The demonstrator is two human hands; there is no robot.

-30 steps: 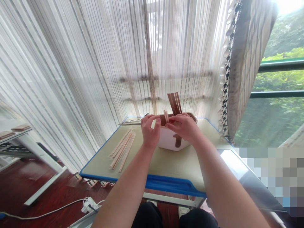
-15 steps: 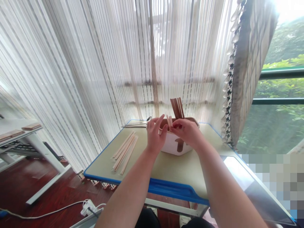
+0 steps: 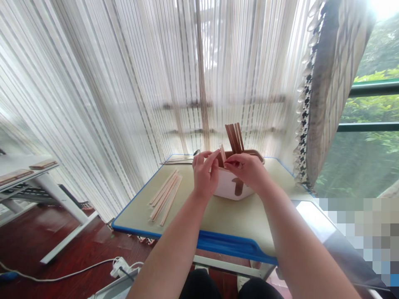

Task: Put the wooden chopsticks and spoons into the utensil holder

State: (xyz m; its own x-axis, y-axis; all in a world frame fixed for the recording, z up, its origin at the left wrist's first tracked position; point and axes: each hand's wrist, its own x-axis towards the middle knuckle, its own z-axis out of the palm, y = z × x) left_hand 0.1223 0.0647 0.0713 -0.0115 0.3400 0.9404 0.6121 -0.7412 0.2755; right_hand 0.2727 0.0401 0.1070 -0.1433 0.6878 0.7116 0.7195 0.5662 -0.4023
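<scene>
A white holder box (image 3: 232,187) stands on the small table (image 3: 218,216). Several dark brown chopsticks (image 3: 235,138) stick up from its far side. My left hand (image 3: 204,174) and my right hand (image 3: 246,168) are both at the box's near rim, fingers pinched on a pair of light wooden chopsticks (image 3: 222,153) that stands upright in the box. A loose pile of light chopsticks (image 3: 165,195) lies on the table to the left of my hands.
Metal spoons (image 3: 181,160) lie at the table's back left edge. Striped curtains (image 3: 140,83) hang right behind the table. A white desk (image 3: 40,182) is at the left. A power strip and cable (image 3: 120,268) lie on the red floor.
The light chopsticks stay between my fingers at the box. My left fingers, spread half a second ago, have closed onto them again. The camera has shifted slightly.
</scene>
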